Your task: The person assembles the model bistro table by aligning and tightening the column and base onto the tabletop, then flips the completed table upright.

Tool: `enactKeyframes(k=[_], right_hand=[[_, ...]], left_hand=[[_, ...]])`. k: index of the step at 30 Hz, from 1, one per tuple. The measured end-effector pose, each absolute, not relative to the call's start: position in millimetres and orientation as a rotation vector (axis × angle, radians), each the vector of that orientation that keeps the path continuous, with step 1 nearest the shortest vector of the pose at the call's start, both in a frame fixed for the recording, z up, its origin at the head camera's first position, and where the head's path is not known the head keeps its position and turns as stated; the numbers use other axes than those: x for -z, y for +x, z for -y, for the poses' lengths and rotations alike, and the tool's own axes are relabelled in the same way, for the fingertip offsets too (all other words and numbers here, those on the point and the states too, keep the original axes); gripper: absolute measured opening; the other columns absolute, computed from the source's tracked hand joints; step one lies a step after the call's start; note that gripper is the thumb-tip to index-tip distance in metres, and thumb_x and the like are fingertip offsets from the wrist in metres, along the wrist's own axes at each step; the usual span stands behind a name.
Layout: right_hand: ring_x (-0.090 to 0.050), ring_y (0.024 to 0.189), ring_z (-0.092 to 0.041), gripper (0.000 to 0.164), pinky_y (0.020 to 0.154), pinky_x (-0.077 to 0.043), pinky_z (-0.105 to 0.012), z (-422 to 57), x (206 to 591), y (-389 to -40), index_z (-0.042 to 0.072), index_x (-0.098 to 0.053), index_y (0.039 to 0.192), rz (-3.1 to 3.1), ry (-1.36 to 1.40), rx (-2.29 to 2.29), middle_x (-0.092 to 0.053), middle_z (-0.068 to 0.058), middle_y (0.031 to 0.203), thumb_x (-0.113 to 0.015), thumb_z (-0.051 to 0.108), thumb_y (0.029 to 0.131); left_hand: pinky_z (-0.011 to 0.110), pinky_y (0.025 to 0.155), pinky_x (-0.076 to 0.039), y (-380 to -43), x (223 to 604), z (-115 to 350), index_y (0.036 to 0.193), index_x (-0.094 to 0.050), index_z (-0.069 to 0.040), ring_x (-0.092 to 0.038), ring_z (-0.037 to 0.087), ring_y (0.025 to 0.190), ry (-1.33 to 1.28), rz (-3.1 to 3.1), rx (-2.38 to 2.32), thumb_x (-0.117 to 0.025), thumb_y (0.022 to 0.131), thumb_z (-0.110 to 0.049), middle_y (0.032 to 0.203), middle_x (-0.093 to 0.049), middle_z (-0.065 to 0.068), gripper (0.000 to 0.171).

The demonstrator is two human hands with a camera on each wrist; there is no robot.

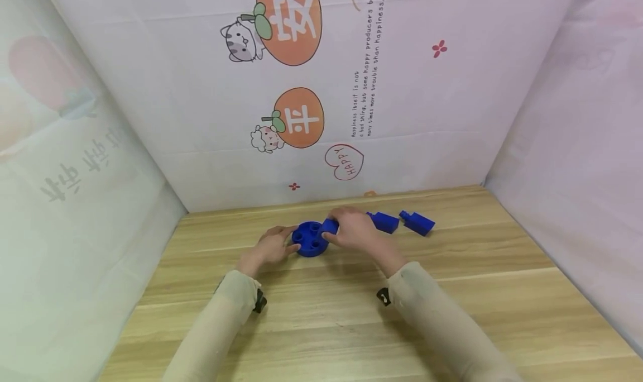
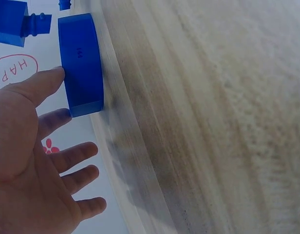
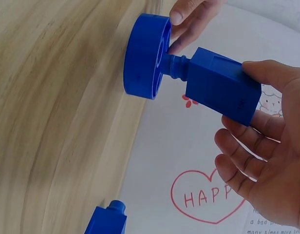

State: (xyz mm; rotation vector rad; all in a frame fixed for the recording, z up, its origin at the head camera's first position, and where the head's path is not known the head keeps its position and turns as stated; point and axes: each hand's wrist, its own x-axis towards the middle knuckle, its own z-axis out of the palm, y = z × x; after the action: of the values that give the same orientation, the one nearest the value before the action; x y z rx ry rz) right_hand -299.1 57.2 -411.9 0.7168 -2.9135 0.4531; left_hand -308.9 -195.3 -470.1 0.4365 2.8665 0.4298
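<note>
A round blue disc with several raised ring sockets lies flat on the wooden table. My left hand holds its left side, thumb and index finger on the rim, while the other fingers stay spread in the left wrist view. Between thumb and index finger, my right hand pinches a blue rectangular block. The block is tilted above the disc, its ridged peg pointing down at the disc's top face. Whether the peg tip sits inside a socket cannot be told.
Right of my right hand, two more blue pegged blocks lie on the table: a nearer block and a farther block. A printed white cloth wall rises behind the wooden tabletop, with side walls left and right.
</note>
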Motion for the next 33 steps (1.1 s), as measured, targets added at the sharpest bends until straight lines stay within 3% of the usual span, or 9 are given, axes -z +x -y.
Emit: enactKeyframes(k=[14, 26, 33], right_hand=[[-0.066, 0.114, -0.023, 0.049, 0.095, -0.055, -0.045, -39, 415, -305, 0.016, -0.067, 0.123, 2.958, 0.739, -0.403, -0.069, -0.003, 0.125, -0.072, 0.050, 0.087], [-0.067, 0.110, -0.024, 0.053, 0.095, -0.055, -0.043, -32, 418, -309, 0.011, -0.067, 0.125, 2.976, 0.815, -0.328, -0.071, -0.007, 0.120, -0.071, 0.049, 0.089], [-0.068, 0.109, -0.024, 0.055, 0.092, -0.056, -0.044, -31, 424, -311, 0.018, -0.064, 0.126, 2.932, 0.871, -0.317, -0.071, -0.006, 0.122, -0.070, 0.057, 0.087]], left_hand=[[0.057, 0.120, -0.026, -309, 469, 195, 0.158, -0.031, -0.023, -0.028, 0.038, 0.150, 0.418, -2.869, -0.426, -0.051, 0.102, -0.049, 0.159, -0.036, 0.017, 0.066], [0.059, 0.120, -0.025, -309, 470, 194, 0.157, -0.033, -0.022, -0.031, 0.037, 0.148, 0.420, -2.886, -0.419, -0.052, 0.101, -0.049, 0.158, -0.038, 0.018, 0.065], [0.061, 0.120, -0.022, -309, 469, 194, 0.158, -0.032, -0.022, -0.030, 0.037, 0.149, 0.413, -2.880, -0.405, -0.051, 0.102, -0.049, 0.158, -0.038, 0.018, 0.065]])
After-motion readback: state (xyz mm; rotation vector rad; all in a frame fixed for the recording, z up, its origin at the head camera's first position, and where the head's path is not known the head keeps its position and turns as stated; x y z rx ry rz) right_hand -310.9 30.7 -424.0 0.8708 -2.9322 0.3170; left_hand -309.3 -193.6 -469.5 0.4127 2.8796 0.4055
